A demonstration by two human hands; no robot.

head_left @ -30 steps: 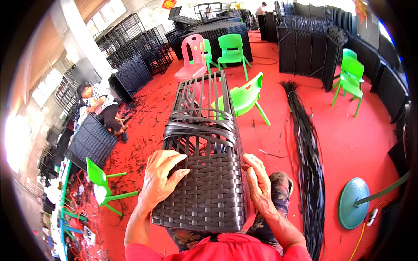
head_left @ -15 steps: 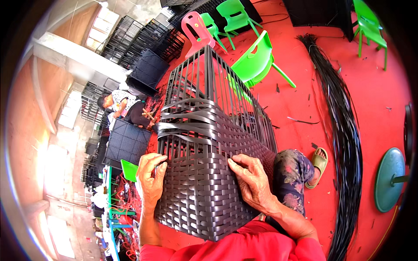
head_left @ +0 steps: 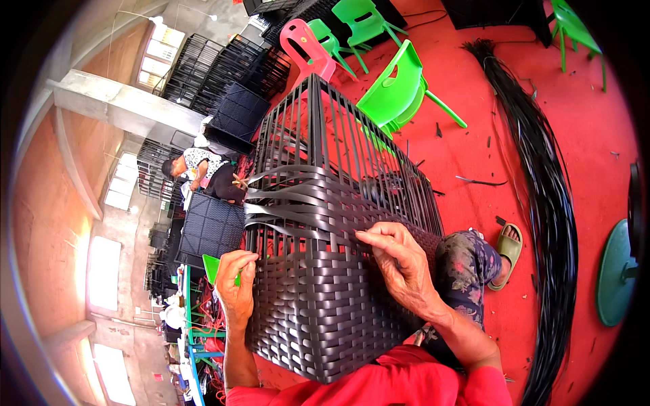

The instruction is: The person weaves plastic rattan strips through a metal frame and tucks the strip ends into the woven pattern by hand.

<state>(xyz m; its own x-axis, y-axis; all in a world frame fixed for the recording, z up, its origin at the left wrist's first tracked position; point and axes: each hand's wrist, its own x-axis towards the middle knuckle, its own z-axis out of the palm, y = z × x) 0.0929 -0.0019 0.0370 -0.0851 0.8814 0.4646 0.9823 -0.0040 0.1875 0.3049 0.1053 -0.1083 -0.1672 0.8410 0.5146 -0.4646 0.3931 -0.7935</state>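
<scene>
Standing before me is a black wicker frame, its near part woven from flat plastic strips and its far part bare bars. Several loose strips bow out across the near left face, above the tight weave. My left hand is at the frame's left edge, thumb and fingertips drawn together. Over the right face, my right hand pinches with thumb and forefinger at the upper edge of the weave. Whatever lies between the fingertips of either hand is too small to make out.
A long bundle of black strips lies on the red floor at right. Green chairs and a pink chair stand beyond the frame. At left, another person sits by a dark woven panel. My sandalled foot is at right.
My right hand has risen along the right face, farther up the weave. My left hand is slightly lower against the left edge. The whole view has shifted a little.
</scene>
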